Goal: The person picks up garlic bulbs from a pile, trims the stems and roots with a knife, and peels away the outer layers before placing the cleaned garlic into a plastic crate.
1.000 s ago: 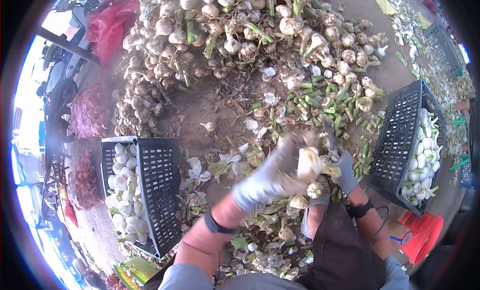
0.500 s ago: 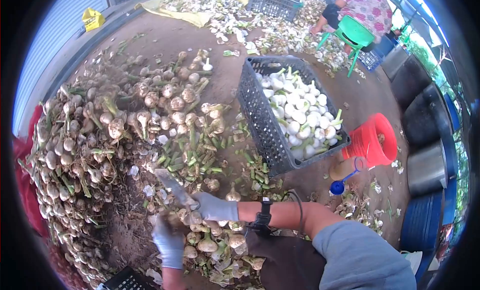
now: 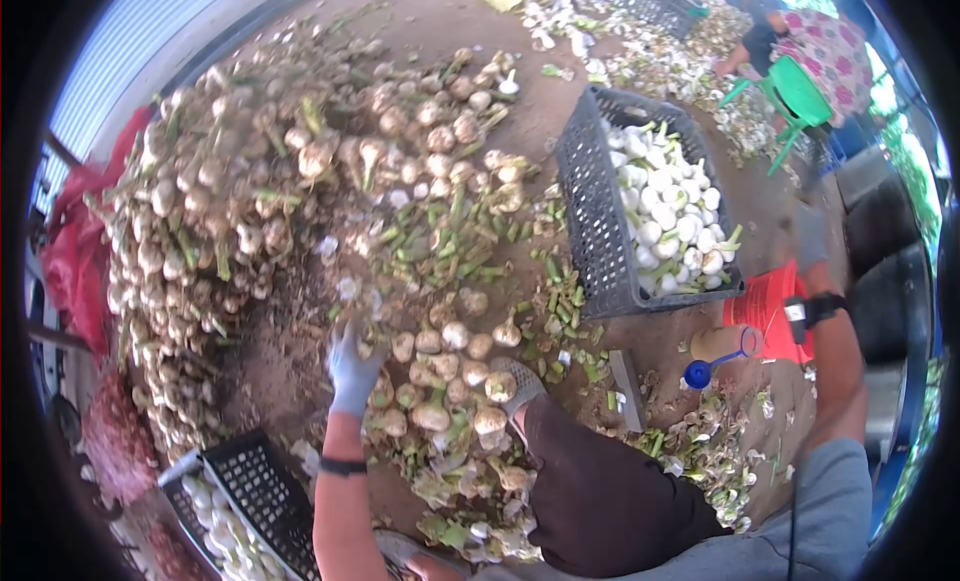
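My left hand [image 3: 354, 369], in a pale glove, reaches down at the left edge of a small group of garlic bulbs [image 3: 430, 417], fingers apart and a little blurred. Cut green stem pieces [image 3: 440, 231] lie beyond it. Away to the right, my gloved right hand [image 3: 808, 236] is raised above the red bucket [image 3: 755, 306]; motion smears its fingers, so I cannot tell what it holds. A black crate [image 3: 590, 211] of trimmed white garlic [image 3: 670, 206] stands between the hands. On the ground by my knee lies a grey flat bar [image 3: 627, 391].
Untrimmed garlic [image 3: 230, 191] is heaped along the left. A second crate [image 3: 262, 486] with white bulbs sits at lower left. A bottle with a blue cap [image 3: 698, 374] stands by the bucket. Another person [image 3: 820, 51] bends near a green stool [image 3: 798, 93]; large pots line the right.
My right hand has swung from the bulbs, where it held a knife, far right to above the bucket. My left hand stays by the bulbs. The view has shifted, showing the lower-left crate more fully.
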The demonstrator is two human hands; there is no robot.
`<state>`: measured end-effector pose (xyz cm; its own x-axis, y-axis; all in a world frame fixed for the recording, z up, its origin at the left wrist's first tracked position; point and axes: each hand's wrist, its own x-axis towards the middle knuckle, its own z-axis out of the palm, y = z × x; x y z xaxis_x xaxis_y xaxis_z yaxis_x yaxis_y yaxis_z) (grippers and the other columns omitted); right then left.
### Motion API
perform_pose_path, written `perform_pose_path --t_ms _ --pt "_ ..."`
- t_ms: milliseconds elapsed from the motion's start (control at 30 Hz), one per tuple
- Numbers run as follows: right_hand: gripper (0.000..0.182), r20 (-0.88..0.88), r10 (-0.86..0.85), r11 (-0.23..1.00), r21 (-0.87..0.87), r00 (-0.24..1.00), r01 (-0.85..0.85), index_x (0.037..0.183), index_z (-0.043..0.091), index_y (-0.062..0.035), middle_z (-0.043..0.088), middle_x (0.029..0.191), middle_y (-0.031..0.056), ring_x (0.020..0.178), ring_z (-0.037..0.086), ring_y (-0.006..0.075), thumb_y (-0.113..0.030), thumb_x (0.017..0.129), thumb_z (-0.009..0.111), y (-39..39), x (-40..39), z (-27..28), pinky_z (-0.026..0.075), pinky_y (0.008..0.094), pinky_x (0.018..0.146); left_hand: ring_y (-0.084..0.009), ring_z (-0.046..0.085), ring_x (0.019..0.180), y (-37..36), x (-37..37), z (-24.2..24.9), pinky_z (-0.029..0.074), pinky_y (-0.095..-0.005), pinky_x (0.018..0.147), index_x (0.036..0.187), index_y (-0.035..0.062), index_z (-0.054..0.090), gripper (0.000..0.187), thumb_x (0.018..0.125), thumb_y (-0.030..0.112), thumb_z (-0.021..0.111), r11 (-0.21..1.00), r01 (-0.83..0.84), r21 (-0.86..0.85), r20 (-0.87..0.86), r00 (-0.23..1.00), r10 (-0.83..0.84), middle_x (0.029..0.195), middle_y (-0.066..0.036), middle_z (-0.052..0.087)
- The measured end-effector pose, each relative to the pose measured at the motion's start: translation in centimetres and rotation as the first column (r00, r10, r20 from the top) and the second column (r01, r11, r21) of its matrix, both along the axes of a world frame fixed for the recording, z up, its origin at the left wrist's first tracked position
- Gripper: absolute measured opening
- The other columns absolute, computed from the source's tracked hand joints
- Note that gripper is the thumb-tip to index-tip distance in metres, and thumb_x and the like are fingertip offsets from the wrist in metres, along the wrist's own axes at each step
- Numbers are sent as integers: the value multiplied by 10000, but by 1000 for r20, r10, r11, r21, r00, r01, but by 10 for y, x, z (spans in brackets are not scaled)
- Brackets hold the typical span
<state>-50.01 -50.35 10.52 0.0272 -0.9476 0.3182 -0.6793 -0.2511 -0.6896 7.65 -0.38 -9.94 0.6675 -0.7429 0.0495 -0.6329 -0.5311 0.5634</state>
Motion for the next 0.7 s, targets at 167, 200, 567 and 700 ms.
perform_pose_path --t_ms 167,200,567,700 --pt "318 113 -306 947 141 945 289 1076 616 -31 634 805 72 697 630 187 -203 810 648 -98 -253 -23 504 308 580 -375 572 1102 -25 -11 -15 462 -439 914 1283 162 577 609 742 382 748 988 -69 140 -96 992 83 1200 -202 584" --pt "330 -50 -365 927 75 930 368 1079 617 -28 642 811 79 705 635 197 -218 810 647 -100 -286 -22 505 313 600 -368 572 1094 -22 -10 -28 466 -437 903 1273 177 588 594 742 392 745 975 -80 206 -62 994 94 1192 -199 574" --pt "284 -397 577 765 -43 713 -643 1142 655 -19 661 1118 100 1021 604 185 -97 896 534 29 109 0 447 291 923 -411 500 1202 -15 -48 -26 447 -471 977 1279 348 591 572 731 437 724 938 -94 333 -101 986 135 1379 -218 418" --pt "465 16 903 420 180 429 -889 1230 581 -54 650 885 55 654 602 125 -144 796 723 180 305 -43 497 234 572 -382 517 1193 -27 -57 -22 464 -470 951 1224 340 629 512 721 334 722 897 -72 436 -120 983 138 1416 -155 395"
